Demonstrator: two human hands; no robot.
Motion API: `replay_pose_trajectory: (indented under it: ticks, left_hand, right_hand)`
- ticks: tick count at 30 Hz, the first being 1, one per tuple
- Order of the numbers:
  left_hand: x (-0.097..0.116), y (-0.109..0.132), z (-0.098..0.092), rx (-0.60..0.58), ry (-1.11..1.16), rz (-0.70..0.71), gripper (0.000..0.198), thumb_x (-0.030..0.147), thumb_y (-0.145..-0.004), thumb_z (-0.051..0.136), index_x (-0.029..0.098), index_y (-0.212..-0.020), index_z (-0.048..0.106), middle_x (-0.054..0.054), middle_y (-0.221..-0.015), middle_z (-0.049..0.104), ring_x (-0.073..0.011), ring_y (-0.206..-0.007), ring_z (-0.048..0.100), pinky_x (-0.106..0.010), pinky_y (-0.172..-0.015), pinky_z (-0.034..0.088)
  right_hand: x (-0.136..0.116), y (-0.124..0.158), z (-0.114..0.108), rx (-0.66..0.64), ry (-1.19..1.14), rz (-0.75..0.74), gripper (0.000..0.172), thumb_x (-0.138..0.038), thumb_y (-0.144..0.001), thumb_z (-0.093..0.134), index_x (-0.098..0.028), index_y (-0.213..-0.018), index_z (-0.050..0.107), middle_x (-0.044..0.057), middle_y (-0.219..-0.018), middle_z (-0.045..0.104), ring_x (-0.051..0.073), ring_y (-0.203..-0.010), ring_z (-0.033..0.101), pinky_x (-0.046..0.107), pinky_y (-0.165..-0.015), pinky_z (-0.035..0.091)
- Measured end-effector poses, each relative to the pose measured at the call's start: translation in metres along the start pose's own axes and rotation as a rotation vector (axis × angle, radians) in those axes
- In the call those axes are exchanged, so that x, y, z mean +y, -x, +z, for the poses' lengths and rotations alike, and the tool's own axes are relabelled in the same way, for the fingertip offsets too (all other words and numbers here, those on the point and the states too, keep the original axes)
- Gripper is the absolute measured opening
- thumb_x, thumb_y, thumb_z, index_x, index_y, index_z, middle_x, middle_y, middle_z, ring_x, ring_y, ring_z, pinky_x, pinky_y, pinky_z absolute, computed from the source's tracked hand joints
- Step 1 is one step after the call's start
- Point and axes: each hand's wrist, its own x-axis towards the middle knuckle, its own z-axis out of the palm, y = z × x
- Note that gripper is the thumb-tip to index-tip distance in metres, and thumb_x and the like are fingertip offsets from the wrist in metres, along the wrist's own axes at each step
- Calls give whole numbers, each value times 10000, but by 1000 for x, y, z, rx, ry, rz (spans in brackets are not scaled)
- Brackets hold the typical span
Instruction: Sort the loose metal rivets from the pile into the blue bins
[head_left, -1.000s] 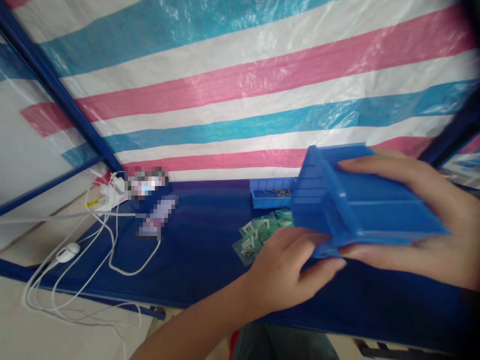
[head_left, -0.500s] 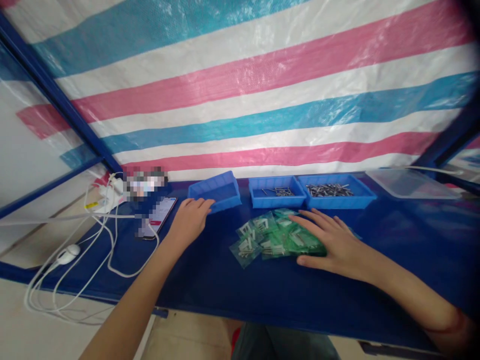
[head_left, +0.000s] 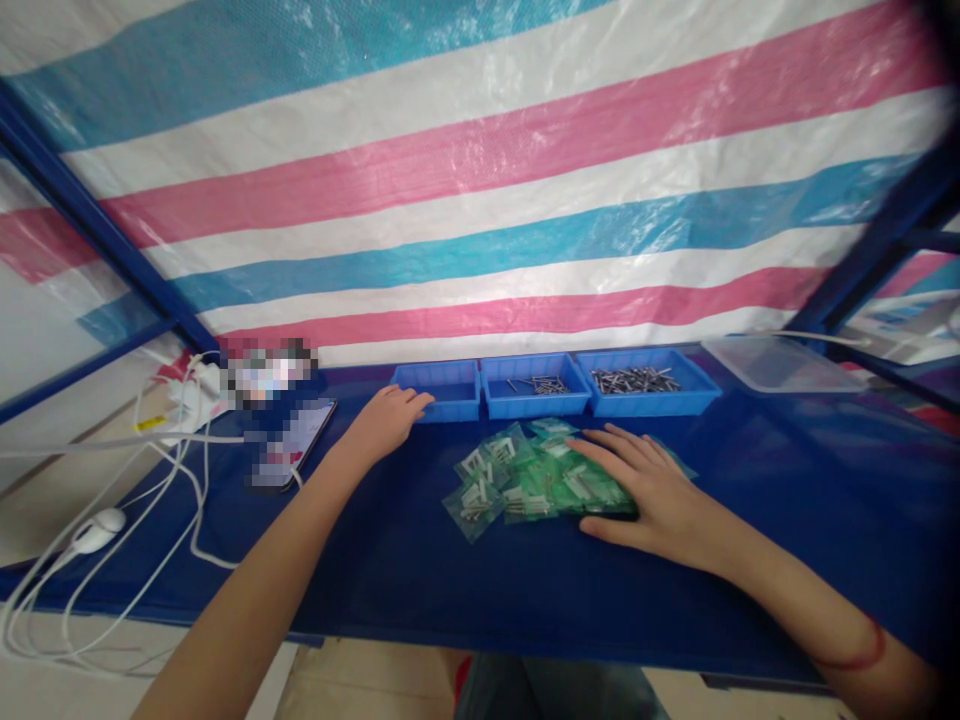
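My left hand (head_left: 391,418) is at the front left corner of a blue plastic bin (head_left: 457,408), its fingers curled over the rim. That bin shows no parts inside and sits flat, in line with two more bins. My right hand (head_left: 646,490) lies with fingers spread on the right part of a heap of small green-tinted plastic bags (head_left: 517,480). White pieces and metal screw-like parts show through the bags. The middle blue bin (head_left: 536,405) holds a few metal screw-like pieces (head_left: 551,385); the right blue bin (head_left: 652,402) holds a larger pile (head_left: 634,381).
A clear plastic lid or tray (head_left: 784,365) lies at the back right. On the left are a phone (head_left: 304,440), white cables (head_left: 199,500) and a power strip (head_left: 196,395). A striped plastic sheet (head_left: 480,220) hangs behind the dark blue table (head_left: 450,590).
The left bin was tilted and turned; it now sits flat beside the middle bin, with my left hand still at its corner. My right hand stays on the bags. The view has shifted slightly.
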Motion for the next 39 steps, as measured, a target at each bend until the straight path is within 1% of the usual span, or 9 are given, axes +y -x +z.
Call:
replay_pose_trajectory:
  ticks: [4,7,9,12,16,22,30,35,39]
  left_hand:
    - [13,7,-14,92,32,11,371,249,-946,451,226,-1311,510,-118,-1245,552,-254,-1145,515,-437,-997,395]
    - [46,15,-22,251,232,100,496,442,-905,522,229,-1351,474,-128,-1322,478,-283,-1259,423,-476,-1085,325]
    - [75,16,-19,174,351,203,694,619,-814,569,234,-1379,449,-145,-1415,396,-325,-1335,344,-493,-1110,300]
    - [114,9,-5,47,449,168,973,763,-682,586,221,-1453,345,-203,-1519,227,-420,-1393,230,-574,-1099,276]
    - [142,-6,13,48,553,110,985,749,-706,577,185,-1467,306,-215,-1493,294,-395,-1381,280,-566,-1106,273]
    - [147,-7,12,141,623,10,660,589,-845,540,248,-1399,432,-151,-1404,413,-311,-1307,401,-489,-1087,335]
    - [148,0,11,158,637,-11,713,669,-767,587,313,-1373,465,-122,-1489,310,-335,-1380,287,-526,-1112,285]
    - [147,1,13,164,622,1,631,639,-828,530,303,-1359,481,-116,-1468,359,-311,-1363,330,-506,-1116,284]
    - [146,3,13,155,603,12,627,639,-832,526,293,-1354,487,-119,-1469,365,-309,-1349,349,-499,-1110,290]
  right_hand:
    - [-4,-3,-3,78,39,-14,856,-676,-758,548,-333,-1487,258,93,-1527,306,365,-1412,225,598,-1067,300]
    - [-10,-9,-3,66,61,-65,857,-678,-753,554,-359,-1487,248,80,-1560,238,388,-1416,197,638,-1045,297]
    - [-15,-14,0,50,61,-93,809,-658,-782,535,-360,-1482,261,99,-1556,245,383,-1392,265,643,-1028,311]
    - [-22,-21,9,76,55,-79,684,-595,-837,506,-309,-1442,366,162,-1466,381,362,-1300,414,605,-1000,359]
    - [-27,-24,14,144,-19,-11,543,-474,-859,521,-233,-1344,482,181,-1347,477,343,-1221,480,544,-968,416]
    - [-10,-18,-4,274,-150,-22,536,-482,-865,523,-260,-1343,425,109,-1354,494,275,-1275,440,459,-1050,380]
    - [-12,-10,11,264,-192,226,503,-508,-910,421,-229,-1328,438,118,-1284,576,304,-1222,516,488,-1014,423]
    - [-6,-49,-10,411,26,73,427,-382,-922,405,-194,-1289,514,132,-1292,578,314,-1316,419,530,-1081,321]
    - [10,-84,-15,342,263,-23,410,-304,-897,435,-162,-1261,560,137,-1387,515,362,-1399,267,650,-1084,178]
